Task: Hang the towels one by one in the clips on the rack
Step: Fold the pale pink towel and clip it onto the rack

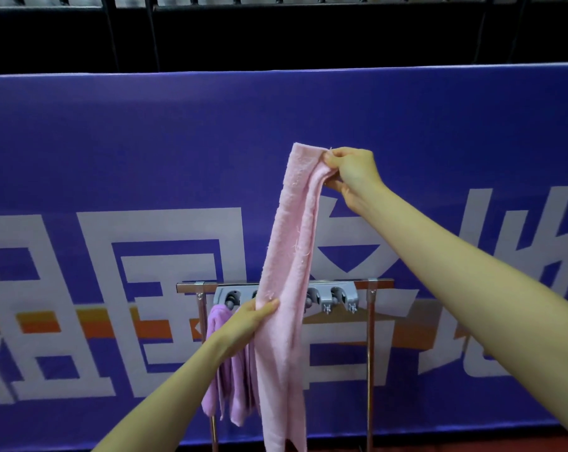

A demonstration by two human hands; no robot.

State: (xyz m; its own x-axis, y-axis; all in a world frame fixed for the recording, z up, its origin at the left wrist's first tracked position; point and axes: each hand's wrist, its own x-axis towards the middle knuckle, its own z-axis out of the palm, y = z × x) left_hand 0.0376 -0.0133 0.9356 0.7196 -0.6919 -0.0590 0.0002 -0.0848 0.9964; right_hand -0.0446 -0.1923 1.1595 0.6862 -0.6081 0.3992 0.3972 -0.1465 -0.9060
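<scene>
1. Right hand [351, 171] pinches the top end of the pink towel [289, 288], fingers curled round a bunched corner. I hold it high, well above the rack [370, 353], so the towel hangs in one narrow strip instead of a wad.
2. Left hand [246, 324] grips the same towel lower down, thumb across the front, fingers wrapped behind. My read: it steadies the strip and gathers it so a fold can go into a clip.
3. Pink towel is in the air, in front of the middle of the clip bar [341, 293]; its tail drops past the bottom of the view. It is not clipped yet.
4. Purple towel [217, 370] already hangs from the clip at the bar's left end, just behind my left wrist.
5. Free clips: two show at the bar's right end [338, 296]. The middle ones are hidden by the pink towel, so I cannot tell their state.
6. Room: open space above the bar and to the right of it. Left is tight, purple towel just beside. Blue banner [113, 158] sits close behind the rack, so little depth to push into.
7. Risk, as I judge it: a loose edge snagging on a neighbouring clip on the way down.
</scene>
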